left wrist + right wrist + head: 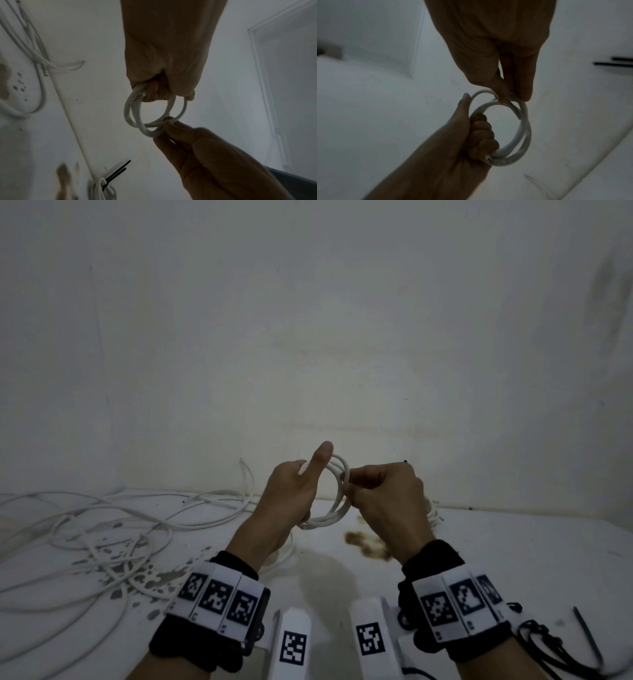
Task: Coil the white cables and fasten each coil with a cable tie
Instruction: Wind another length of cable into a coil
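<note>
A small coil of white cable [339,494] hangs in the air between both hands, above the white table. My left hand [294,491] grips the coil's lower left side with curled fingers, thumb pointing up. My right hand [373,491] pinches the coil's right side between thumb and fingertips. The left wrist view shows the coil [137,121] held by the left hand [159,88], with the right hand's fingertips [169,121] on its far side. From the right wrist, the coil [522,129] has about three turns, and a cut end sticks out by the left hand [479,143].
A tangle of loose white cables [102,539] covers the table's left side. A finished coil bound with a black cable tie [106,185] lies behind the right hand. Black cable ties [548,642] lie at the near right. Brown stains [366,546] mark the table [513,542].
</note>
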### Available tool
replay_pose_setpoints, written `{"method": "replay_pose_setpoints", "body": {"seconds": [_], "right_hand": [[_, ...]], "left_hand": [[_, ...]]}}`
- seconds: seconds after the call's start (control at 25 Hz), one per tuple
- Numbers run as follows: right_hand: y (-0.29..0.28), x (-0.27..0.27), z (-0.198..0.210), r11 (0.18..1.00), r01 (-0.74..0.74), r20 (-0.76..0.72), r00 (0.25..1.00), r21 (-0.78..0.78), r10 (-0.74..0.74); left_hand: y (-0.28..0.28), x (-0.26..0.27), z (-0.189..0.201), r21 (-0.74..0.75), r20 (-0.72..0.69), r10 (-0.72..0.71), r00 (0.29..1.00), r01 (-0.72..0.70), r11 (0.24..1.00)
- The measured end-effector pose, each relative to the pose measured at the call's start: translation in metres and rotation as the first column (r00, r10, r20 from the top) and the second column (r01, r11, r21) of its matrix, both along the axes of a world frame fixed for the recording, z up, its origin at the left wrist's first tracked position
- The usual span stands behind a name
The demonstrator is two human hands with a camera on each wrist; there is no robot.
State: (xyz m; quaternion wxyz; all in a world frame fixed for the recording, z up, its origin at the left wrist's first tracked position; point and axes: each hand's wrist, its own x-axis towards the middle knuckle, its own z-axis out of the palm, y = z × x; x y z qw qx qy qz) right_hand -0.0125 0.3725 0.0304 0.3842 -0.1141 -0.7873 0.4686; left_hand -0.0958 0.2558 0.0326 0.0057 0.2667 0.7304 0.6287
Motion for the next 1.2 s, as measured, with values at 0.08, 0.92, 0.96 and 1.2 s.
{"method": "replay_pose_setpoints", "body": {"seconds": [0.08, 0.92, 0.96, 1.2], "right_hand": [[-0.006, 0.0, 0.001, 0.984, 0.109, -0.015, 0.994, 0.144, -0.108], [-0.007, 0.008, 0.018, 0.899, -0.219, 0.118, 0.952, -0.38, 0.282], [-0.005, 0.007, 0.017, 0.903, -0.201, 0.133, 0.954, -0.38, 0.269], [-0.012, 0.005, 0.011, 0.992, 0.051, 0.114, 0.991, 0.112, -0.064]], "left_hand": [[0.003, 0.003, 0.0, -0.012, -0.053, 0.038, 0.998, -0.038, 0.999], [0.0, -0.003, -0.001, 0.006, -0.402, 0.157, 0.902, -0.169, 0.986], [-0.001, -0.003, -0.002, 0.003, -0.422, 0.156, 0.893, -0.171, 0.985], [0.001, -0.001, -0.007, 0.011, -0.486, 0.146, 0.862, -0.161, 0.987]]}}
